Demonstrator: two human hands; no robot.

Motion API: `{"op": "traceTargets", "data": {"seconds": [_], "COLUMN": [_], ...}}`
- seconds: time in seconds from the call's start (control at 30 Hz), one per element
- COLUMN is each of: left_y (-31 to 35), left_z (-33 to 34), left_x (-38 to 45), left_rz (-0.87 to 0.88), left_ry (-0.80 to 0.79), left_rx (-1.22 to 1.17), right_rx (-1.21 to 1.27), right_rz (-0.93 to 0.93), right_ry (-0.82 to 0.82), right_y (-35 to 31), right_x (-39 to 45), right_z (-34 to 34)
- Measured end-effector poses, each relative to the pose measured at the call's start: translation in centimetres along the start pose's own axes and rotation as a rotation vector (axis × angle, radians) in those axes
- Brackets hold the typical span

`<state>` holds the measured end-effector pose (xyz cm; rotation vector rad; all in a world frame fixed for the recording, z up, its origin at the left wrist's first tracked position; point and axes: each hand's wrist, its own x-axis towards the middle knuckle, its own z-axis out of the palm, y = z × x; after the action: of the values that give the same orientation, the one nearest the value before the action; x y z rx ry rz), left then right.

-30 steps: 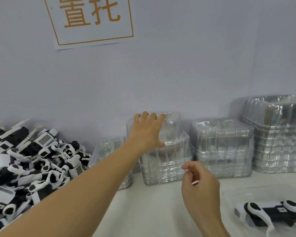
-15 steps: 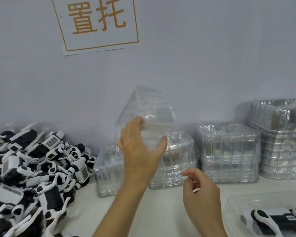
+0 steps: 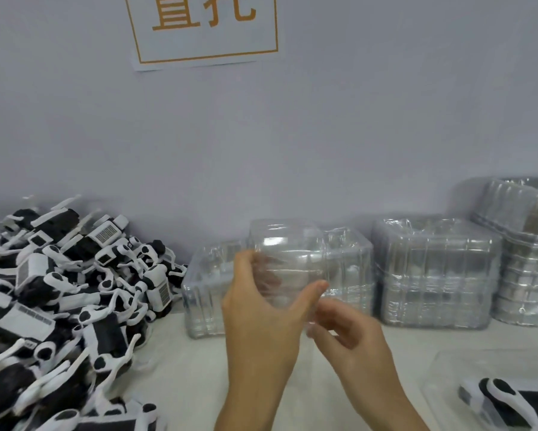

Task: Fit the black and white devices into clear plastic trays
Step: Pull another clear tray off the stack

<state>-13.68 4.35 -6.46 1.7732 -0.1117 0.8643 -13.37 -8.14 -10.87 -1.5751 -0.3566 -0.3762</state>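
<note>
Fingers [image 3: 246, 269] of the left hand [image 3: 261, 312] curl round the far side of a clear tray [image 3: 289, 253] held up off the bench [image 3: 180, 377], with the thumb pressed on its near face, so that hand grips the tray firmly. Just beside it the right hand [image 3: 351, 334] reaches in at the tray's lower corner; its fingers are blurred, and I cannot tell whether they pinch the edge or only touch it.

At the near right edge a filled tray [image 3: 442, 371] lies flat on the bench with one black and white device [image 3: 504, 396] in it. To the left a big loose pile of devices [image 3: 53, 290] spreads across the bench, well apart from the hands.

Farther back, against the wall, stand stacks of nested trays [image 3: 432, 269], one stack right behind the held tray.

What could go wrong, by my judgement: the trays are thin and nest tightly, so the left hand may be holding two stuck together, and a device would then seat badly. A hard squeeze could also buckle the wall. Lowering the tray carelessly might knock the stack behind or catch the device pile.
</note>
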Motion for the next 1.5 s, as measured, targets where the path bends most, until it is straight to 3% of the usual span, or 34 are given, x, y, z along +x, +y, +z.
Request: {"op": "traceTargets", "data": {"seconds": [0.17,0.3,0.67,0.97,1.5], "left_y": [-1.3,-2.3,-2.2,-2.6,-3.1], "left_z": [0.0,-0.2,-0.5,-0.6,-1.4], "left_x": [-0.2,-0.1,0.2,0.0,0.5], "left_rz": [-0.126,-0.187,-0.158,-0.11,-0.066], "left_ry": [-0.041,-0.065,-0.127,-0.214,-0.118], "left_rx": [-0.036,-0.127,-0.217,-0.039,-0.059], "right_rx": [0.126,0.092,0.086,0.073,0.047], "right_rz": [0.006,0.031,0.115,0.056,0.051], "right_ry": [-0.065,-0.057,-0.019,-0.055,0.005], "right_y": [-0.3,-0.3,-0.4,-0.9,-1.1], "right_x": [-0.3,-0.3,-0.2,-0.2,-0.2], "right_z": [0.4,0.5,0.5,0.4,0.7]}}
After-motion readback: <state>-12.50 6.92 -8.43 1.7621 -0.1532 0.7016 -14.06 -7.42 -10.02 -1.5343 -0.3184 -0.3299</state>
